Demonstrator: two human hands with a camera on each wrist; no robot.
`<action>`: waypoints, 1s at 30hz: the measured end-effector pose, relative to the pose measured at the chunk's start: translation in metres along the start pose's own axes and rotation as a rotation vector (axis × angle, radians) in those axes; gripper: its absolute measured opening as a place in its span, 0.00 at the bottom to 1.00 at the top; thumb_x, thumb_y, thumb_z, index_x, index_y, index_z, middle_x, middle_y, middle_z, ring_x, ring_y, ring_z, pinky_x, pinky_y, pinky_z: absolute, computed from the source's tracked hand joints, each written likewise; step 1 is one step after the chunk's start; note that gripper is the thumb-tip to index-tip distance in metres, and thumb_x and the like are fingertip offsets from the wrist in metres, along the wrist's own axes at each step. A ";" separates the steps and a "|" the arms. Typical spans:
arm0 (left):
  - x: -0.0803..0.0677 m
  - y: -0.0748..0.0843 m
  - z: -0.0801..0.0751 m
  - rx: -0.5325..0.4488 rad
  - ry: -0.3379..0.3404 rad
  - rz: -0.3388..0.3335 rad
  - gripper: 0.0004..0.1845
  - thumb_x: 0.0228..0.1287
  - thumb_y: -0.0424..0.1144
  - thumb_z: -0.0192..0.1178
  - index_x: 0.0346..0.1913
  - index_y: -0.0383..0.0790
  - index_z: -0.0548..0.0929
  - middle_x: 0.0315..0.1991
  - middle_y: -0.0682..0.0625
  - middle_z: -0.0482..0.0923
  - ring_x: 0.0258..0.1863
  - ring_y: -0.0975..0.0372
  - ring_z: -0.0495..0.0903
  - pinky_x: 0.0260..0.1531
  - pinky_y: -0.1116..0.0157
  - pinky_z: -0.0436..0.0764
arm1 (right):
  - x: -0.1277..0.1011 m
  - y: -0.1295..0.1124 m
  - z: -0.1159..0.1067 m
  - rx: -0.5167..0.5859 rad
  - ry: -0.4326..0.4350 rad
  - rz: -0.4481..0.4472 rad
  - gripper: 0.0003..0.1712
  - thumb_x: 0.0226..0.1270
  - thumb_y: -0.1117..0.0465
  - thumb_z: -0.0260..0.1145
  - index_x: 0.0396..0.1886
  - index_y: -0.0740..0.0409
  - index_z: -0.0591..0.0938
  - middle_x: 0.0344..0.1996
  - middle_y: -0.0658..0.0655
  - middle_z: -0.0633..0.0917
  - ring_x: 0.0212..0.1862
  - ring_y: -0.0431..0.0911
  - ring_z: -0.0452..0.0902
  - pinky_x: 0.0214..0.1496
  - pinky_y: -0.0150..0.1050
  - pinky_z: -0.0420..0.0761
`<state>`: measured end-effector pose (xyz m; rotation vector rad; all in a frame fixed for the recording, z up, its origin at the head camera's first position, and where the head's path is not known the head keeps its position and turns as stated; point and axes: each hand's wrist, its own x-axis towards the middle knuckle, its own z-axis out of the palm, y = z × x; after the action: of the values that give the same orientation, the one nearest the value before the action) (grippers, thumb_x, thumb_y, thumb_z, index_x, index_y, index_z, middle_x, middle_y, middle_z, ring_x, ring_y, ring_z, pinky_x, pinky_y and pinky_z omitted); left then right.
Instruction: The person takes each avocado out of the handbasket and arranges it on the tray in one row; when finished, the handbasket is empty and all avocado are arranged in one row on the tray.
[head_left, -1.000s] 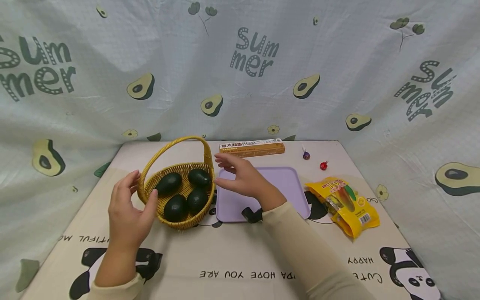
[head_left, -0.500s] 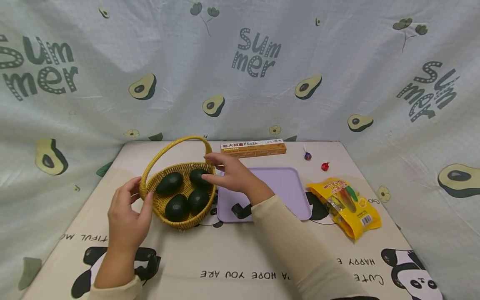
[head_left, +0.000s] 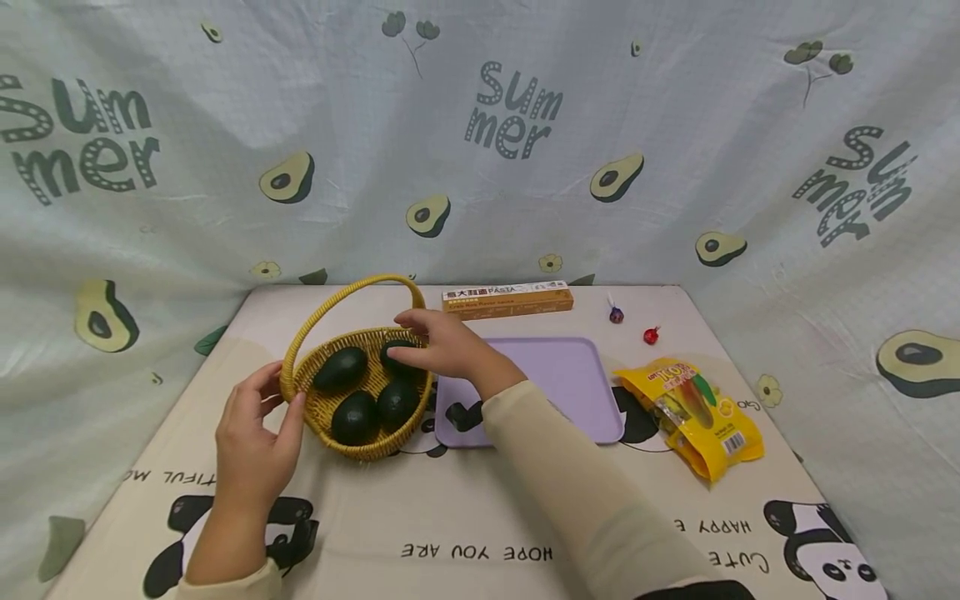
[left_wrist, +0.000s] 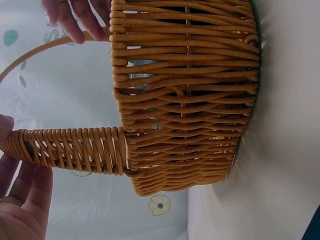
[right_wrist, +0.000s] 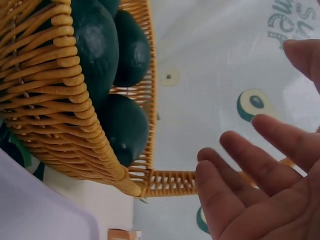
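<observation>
A yellow wicker basket [head_left: 363, 452] with a tall arched handle [head_left: 322, 309] stands at the left of the table. Several dark green avocados [head_left: 341, 369] lie inside it. My left hand [head_left: 255, 450] holds the left foot of the handle, thumb on one side and fingers on the other; the left wrist view shows the wicker strip [left_wrist: 85, 150] between them. Over the basket's right rim, my right hand [head_left: 447, 346] reaches with spread, slightly bent fingers [right_wrist: 265, 160] near the handle's other side, holding nothing. It partly hides the far right avocado.
Right of the basket lies a lilac tray [head_left: 555, 375]. Behind it is a pasta box [head_left: 507, 301]. Two lollipops, one purple [head_left: 616, 315] and one red [head_left: 651, 336], and a yellow snack bag [head_left: 693, 417] lie farther right. A printed curtain [head_left: 495, 217] hangs behind the table.
My right hand has moved left from over the tray to the basket's right rim. The left hand has closed in on the handle's left foot. The basket has stayed put.
</observation>
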<state>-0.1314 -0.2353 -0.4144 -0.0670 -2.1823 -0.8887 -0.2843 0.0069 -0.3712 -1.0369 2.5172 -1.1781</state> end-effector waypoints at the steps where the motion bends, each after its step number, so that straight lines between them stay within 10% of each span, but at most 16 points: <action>1: 0.000 0.000 0.000 0.000 -0.004 0.001 0.29 0.65 0.24 0.66 0.69 0.34 0.72 0.58 0.36 0.77 0.56 0.50 0.79 0.58 0.90 0.66 | 0.002 0.001 0.001 -0.014 -0.002 0.011 0.35 0.71 0.46 0.68 0.72 0.56 0.74 0.70 0.59 0.77 0.71 0.52 0.73 0.74 0.46 0.75; 30: -0.003 -0.003 -0.004 -0.021 -0.045 0.006 0.32 0.64 0.22 0.65 0.71 0.34 0.70 0.60 0.37 0.75 0.58 0.50 0.78 0.60 0.88 0.65 | 0.041 -0.002 0.018 -0.133 -0.147 0.225 0.34 0.72 0.52 0.68 0.74 0.57 0.73 0.69 0.58 0.77 0.69 0.50 0.74 0.72 0.46 0.77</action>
<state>-0.1275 -0.2387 -0.4164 -0.1043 -2.2139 -0.9148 -0.3062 -0.0313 -0.3765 -0.8087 2.5418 -0.8527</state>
